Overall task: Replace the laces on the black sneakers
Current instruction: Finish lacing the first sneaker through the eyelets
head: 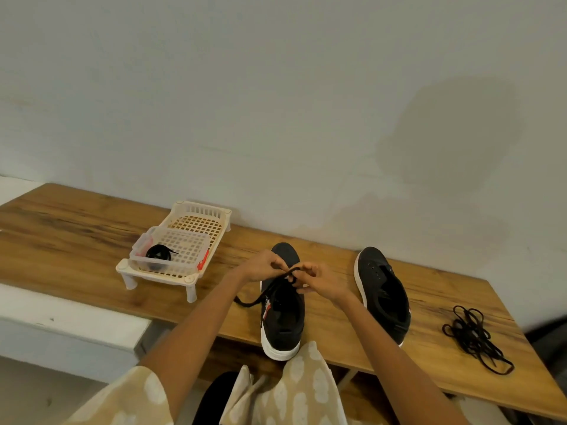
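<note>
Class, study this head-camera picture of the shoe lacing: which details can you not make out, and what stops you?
- Head view: the front eyelets of the near sneaker are hidden by both hands.
- Which part of the lace each hand pinches: too small.
- The coiled lace in the clear box: its length is unreadable.
- The table: cut off by the left edge.

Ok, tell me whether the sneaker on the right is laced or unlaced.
Unlaced. The right sneaker shows bare eyelets and no lace across its tongue; a loose black lace pile lies beside it on the bench.
</note>
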A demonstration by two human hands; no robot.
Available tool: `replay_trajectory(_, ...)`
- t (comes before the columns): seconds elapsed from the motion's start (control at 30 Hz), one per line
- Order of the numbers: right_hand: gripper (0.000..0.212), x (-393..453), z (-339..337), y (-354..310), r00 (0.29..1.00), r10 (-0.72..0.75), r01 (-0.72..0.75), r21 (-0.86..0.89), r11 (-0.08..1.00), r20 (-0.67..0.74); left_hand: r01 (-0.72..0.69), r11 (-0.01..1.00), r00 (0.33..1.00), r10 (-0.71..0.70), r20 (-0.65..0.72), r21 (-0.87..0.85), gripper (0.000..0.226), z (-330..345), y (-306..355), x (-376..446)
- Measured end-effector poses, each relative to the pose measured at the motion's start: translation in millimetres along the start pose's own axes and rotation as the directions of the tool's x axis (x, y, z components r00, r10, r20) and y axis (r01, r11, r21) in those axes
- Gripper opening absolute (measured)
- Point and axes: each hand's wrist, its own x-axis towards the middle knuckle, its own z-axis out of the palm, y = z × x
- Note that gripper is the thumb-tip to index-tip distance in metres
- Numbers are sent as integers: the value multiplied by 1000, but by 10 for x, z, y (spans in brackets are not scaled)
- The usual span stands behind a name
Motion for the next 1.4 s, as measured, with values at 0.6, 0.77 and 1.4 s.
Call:
replay_trajectory(0.6, 15, 37, 394, 160, 848, -196, -14, -389, 921, -492, 116, 991, 970, -129, -207, -72, 46, 202, -15, 19)
replay_trajectory(0.77, 16, 24, 406, 169, 844, -321, 59, -522, 851, -429, 230, 971, 934, -238, -267, -61, 64, 336, -115, 22)
replay_trajectory(1.4, 17, 5, 388, 260, 841, -373, 125, -529, 839, -393, 561, 696, 774, -249, -582, 448, 58, 261, -378, -49)
